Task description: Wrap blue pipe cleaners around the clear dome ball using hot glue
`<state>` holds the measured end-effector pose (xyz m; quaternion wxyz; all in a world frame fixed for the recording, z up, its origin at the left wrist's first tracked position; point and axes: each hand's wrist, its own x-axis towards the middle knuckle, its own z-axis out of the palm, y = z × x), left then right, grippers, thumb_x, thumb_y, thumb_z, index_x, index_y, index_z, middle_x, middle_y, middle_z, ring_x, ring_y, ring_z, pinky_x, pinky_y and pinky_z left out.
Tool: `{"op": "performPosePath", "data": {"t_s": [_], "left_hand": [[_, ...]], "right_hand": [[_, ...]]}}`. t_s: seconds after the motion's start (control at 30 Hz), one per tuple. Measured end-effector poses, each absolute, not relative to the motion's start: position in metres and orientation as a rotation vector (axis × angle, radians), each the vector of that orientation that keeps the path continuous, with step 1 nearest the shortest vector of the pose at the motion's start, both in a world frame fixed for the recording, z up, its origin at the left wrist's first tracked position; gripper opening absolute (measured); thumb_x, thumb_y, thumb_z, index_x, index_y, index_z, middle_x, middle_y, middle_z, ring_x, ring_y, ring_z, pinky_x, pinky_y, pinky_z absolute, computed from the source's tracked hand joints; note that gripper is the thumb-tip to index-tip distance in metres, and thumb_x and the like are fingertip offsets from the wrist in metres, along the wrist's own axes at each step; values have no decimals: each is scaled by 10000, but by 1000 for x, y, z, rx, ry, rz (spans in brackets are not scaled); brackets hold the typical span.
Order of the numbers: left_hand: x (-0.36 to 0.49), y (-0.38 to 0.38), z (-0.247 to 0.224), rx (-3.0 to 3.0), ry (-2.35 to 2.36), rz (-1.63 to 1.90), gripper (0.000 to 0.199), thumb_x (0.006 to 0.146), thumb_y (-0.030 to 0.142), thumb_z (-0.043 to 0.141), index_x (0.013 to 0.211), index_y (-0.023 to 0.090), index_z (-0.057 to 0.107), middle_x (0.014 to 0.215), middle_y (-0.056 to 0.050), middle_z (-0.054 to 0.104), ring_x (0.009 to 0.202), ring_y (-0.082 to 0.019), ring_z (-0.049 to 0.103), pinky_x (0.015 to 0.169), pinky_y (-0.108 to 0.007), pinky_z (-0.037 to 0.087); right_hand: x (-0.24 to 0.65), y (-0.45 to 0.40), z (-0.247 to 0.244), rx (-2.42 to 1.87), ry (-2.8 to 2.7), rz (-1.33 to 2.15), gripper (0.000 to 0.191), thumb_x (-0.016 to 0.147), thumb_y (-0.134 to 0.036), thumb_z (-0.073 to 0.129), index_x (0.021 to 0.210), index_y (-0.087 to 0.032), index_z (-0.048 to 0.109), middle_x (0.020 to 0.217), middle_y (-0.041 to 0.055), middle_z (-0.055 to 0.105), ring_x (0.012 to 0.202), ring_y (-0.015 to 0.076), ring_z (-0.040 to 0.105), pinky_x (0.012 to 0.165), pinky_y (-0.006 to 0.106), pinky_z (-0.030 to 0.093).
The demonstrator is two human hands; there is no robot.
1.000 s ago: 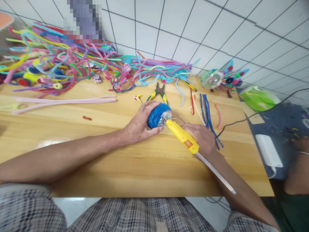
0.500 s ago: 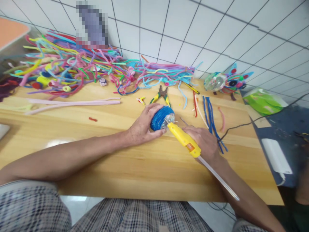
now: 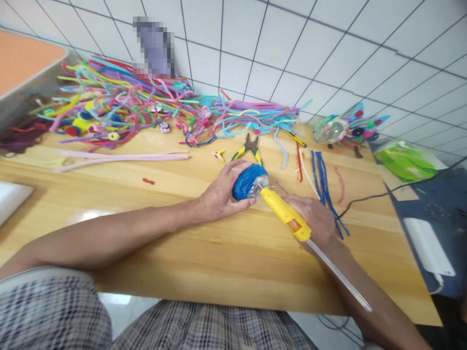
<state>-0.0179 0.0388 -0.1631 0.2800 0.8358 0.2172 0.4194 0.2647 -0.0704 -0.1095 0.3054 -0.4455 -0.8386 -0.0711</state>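
Observation:
My left hand is wrapped round a rounded object covered in blue pipe cleaner, with a clear, shiny end facing right. My right hand grips a yellow hot glue gun, its nozzle at that clear end. Whether the tip touches the surface I cannot tell. A long clear glue stick sticks out of the gun's back over my right forearm. Just beyond the blue object lie pliers with green and yellow handles, jaws pointing away from me.
Heaped pipe cleaners cover the back left, with a bundle beside them. Blue pipe cleaners lie right of my right hand, near a black cable. A decorated clear bottle lies at the back right. A yellow cutter is beyond the pliers.
The whole view has shifted slightly, so everything sits a little further right and lower. My hands keep their holds, and the glue gun's nozzle remains at the blue object's clear end.

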Motion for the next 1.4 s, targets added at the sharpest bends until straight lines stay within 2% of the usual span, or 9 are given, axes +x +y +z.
{"op": "performPosePath", "data": {"t_s": [0.1, 0.2, 0.4, 0.5, 0.67, 0.87, 1.13, 1.23, 1.4], "left_hand": [[-18, 39, -163, 2250, 569, 1135, 894, 1002, 420, 805, 1737, 280, 317, 1642, -204, 519, 1578, -397, 506, 1329, -667, 481], [-18, 39, -163, 2243, 563, 1145, 893, 999, 419, 813, 1734, 270, 328, 1638, -207, 522, 1575, -395, 509, 1328, -657, 483], [-18, 39, -163, 2243, 579, 1129, 883, 1005, 449, 805, 1732, 268, 338, 1651, -206, 518, 1577, -396, 510, 1329, -652, 483], [-19, 39, -162, 2262, 591, 1115, 871, 1017, 442, 795, 1731, 264, 330, 1649, -206, 513, 1582, -387, 509, 1336, -639, 482], [-20, 39, -161, 2266, 563, 1140, 869, 1016, 417, 801, 1731, 262, 332, 1654, -203, 521, 1576, -391, 516, 1338, -641, 475], [-21, 39, -162, 2272, 616, 1095, 859, 1021, 439, 785, 1728, 248, 337, 1650, -214, 503, 1592, -393, 503, 1354, -642, 461], [-19, 38, -164, 2267, 608, 1139, 845, 1020, 437, 785, 1720, 249, 351, 1643, -207, 508, 1585, -387, 512, 1340, -627, 484], [-19, 38, -163, 2265, 618, 1132, 846, 1018, 433, 787, 1722, 252, 353, 1644, -206, 511, 1583, -392, 513, 1341, -634, 479], [-19, 38, -163, 2264, 622, 1128, 850, 1020, 446, 779, 1729, 264, 347, 1647, -198, 517, 1580, -393, 516, 1342, -643, 474]], "right_hand": [[263, -69, -107, -1002, -2218, -242, 295, 1105, -206, 616, 1388, -211, 701, 1147, 148, 894, 1000, 281, 885, 831, 364, 673], [262, -67, -105, -1022, -2232, -279, 306, 1106, -197, 622, 1406, -188, 683, 1125, 158, 893, 973, 280, 887, 810, 362, 665], [260, -66, -99, -1039, -2245, -282, 274, 1147, -240, 558, 1401, -254, 661, 1105, 118, 906, 944, 265, 895, 774, 356, 687], [260, -66, -93, -1003, -2283, -314, 238, 1141, -213, 578, 1363, -229, 663, 1083, 128, 901, 940, 256, 893, 749, 354, 688], [261, -66, -90, -991, -2317, -279, 239, 1167, -230, 528, 1364, -190, 657, 1091, 150, 893, 952, 246, 886, 753, 348, 666], [261, -69, -99, -1049, -2296, -231, 269, 1179, -273, 517, 1412, -211, 636, 1154, 134, 894, 1021, 259, 881, 824, 361, 669], [258, -71, -99, -1066, -2283, -226, 262, 1179, -282, 528, 1408, -217, 637, 1156, 137, 892, 1040, 271, 884, 844, 374, 684], [258, -71, -98, -1069, -2297, -241, 245, 1167, -249, 548, 1385, -189, 643, 1147, 148, 893, 1018, 267, 885, 831, 369, 682], [258, -71, -98, -1063, -2279, -250, 276, 1163, -250, 549, 1417, -213, 649, 1149, 120, 897, 991, 242, 883, 810, 353, 684]]}}
